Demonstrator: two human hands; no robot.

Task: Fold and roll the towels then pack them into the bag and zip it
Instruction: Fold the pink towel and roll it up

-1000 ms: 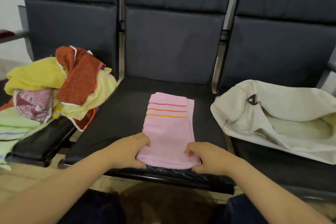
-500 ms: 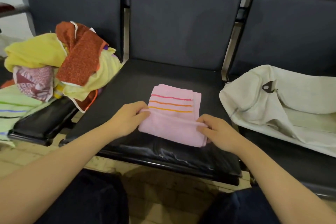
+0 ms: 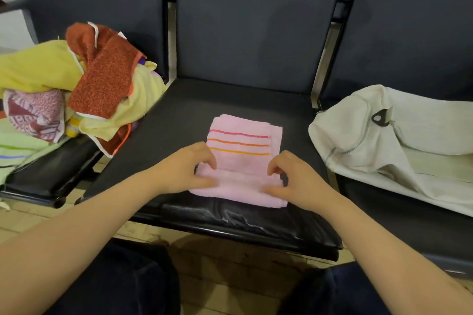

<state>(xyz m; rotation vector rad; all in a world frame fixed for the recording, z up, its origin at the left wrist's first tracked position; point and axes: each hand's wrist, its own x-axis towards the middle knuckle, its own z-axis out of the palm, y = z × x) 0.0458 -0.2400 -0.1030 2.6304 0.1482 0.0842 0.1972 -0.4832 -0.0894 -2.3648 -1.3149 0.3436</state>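
A folded pink towel (image 3: 242, 144) with three coloured stripes lies on the middle black seat (image 3: 179, 123). Its near end is turned over into a thick roll. My left hand (image 3: 188, 167) grips the roll's left end, fingers curled over the top and thumb underneath. My right hand (image 3: 294, 178) grips the right end the same way. A cream bag (image 3: 363, 135) with an open zip lies on the right seat, a pale towel showing inside it.
A heap of loose towels (image 3: 76, 79), yellow, rust-red, pink-patterned and light green, fills the left seat. Dark seat backs (image 3: 250, 28) stand behind. My knees in dark trousers are below, over a tiled floor (image 3: 225, 263).
Both hands have rolled the towel's near end away from me, so the flat part is shorter. The view has dropped closer to the seat.
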